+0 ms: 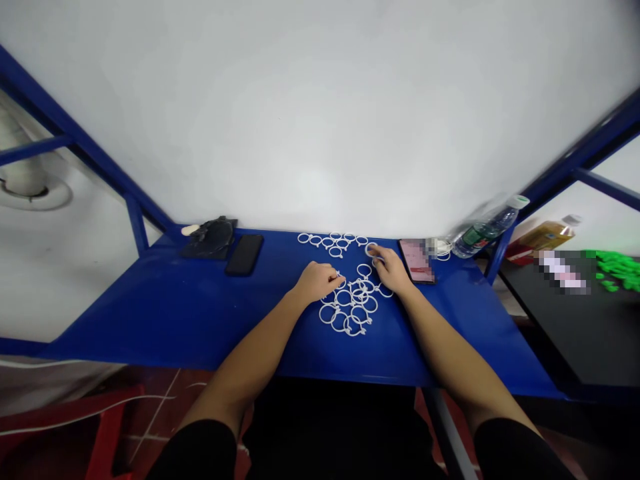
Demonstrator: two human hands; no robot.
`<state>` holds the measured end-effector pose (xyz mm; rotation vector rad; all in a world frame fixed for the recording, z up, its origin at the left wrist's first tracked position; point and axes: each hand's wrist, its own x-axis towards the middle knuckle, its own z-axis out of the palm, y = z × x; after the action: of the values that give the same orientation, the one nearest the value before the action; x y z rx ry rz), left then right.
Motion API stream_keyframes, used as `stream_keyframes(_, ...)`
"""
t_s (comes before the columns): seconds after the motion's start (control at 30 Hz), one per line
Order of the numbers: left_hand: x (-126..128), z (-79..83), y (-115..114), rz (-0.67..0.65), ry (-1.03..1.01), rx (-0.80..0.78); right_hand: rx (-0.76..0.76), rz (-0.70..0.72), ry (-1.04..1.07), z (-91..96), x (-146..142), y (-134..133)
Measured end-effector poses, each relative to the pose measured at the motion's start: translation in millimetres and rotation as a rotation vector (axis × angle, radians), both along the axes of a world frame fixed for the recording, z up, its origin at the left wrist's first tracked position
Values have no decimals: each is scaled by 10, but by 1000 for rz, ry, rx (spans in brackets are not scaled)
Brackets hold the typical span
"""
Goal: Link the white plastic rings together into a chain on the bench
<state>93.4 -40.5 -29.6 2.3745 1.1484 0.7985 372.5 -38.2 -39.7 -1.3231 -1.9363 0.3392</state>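
In comes the left arm point(255, 347), slanting forward and inward, the forearm bare, and there's the left hand point(316, 283), held low, fingers bent, tips turned towards its partner. Across to the right arm point(453, 350), mirroring that inward slant, and the right hand point(393, 269) sits a touch further forward, fingers bent and reaching inward! The two hands hover near each other but apart, forearms spread wide behind them. How tightly either set of fingers closes is too small to tell.
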Motion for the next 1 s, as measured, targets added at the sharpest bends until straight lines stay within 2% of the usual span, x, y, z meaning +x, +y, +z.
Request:
stream_keyframes(0.07, 8, -19, 13, 35, -21, 26, -15, 70, -70, -13, 13, 20)
stream_keyframes(0.13, 6, -37, 31, 70, -35, 61, 9, 80, -78, -21, 28, 36)
stream_keyframes(0.27, -4, -68, 54, 92, -8, 98, 69, -43, -123, -22, 38, 65)
stream_keyframes(0.37, 19, -90, 66, 71, 70, 47, -55, -34, -258, -20, 16, 60)
stream_keyframes(0.47, 53, -112, 88, 31, 140, -50, -199, 80, -377, 2, -34, 4)
stream_keyframes(0.57, 69, -122, 85, -8, 181, -94, -256, 194, -392, 50, -117, -98)
stream_keyframes(0.73, 62, -89, -16, -57, 231, -92, -243, 393, -318, 95, -277, -248)
stream_keyframes(0.83, 55, -59, -87, -88, 253, -100, -186, 447, -175, 53, -296, -240)
stream_keyframes(0.93, 48, -41, -125, -102, 277, -97, -128, 404, 39, -23, -246, -147)
stream_keyframes(1.0, 49, -33, -131, -101, 293, -89, -65, 289, 123, -71, -200, -51)
